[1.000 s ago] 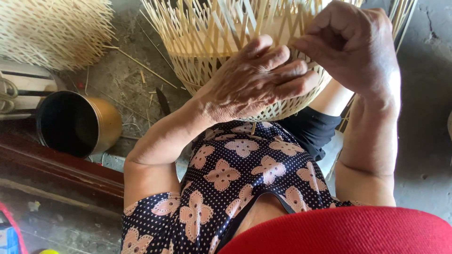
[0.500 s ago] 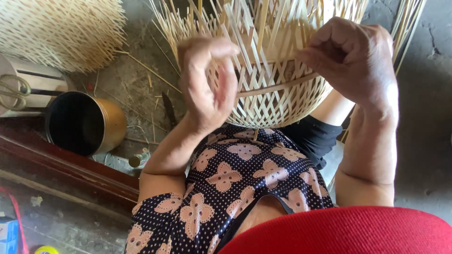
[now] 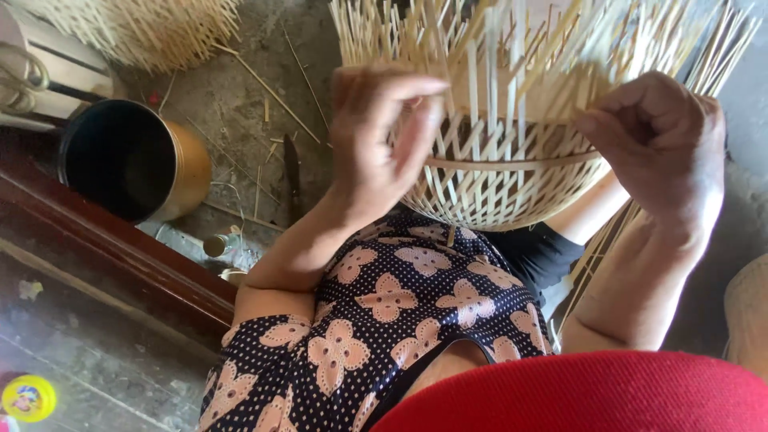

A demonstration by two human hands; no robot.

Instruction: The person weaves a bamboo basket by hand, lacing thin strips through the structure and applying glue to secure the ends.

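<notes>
Head view: a half-woven bamboo basket (image 3: pixel 512 172) is propped in the lap, loose strips sticking up at the top. The left hand (image 3: pixel 376 140) is raised just in front of its near wall, fingers (image 3: pixel 416 120) loosely curled, nothing seen gripped. The right hand (image 3: pixel 660 148) is closed tight at the basket's right edge, pinching a strip there. A dark metal pot (image 3: pixel 132 160) is lying on the floor, off left.

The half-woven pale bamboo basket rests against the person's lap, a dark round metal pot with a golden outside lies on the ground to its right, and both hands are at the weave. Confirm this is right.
Not quite. The head view shows the dark round metal pot with a golden outside on the ground to the left of the half-woven pale bamboo basket, not its right. The rest holds: left hand and right hand are at the weave.
</notes>
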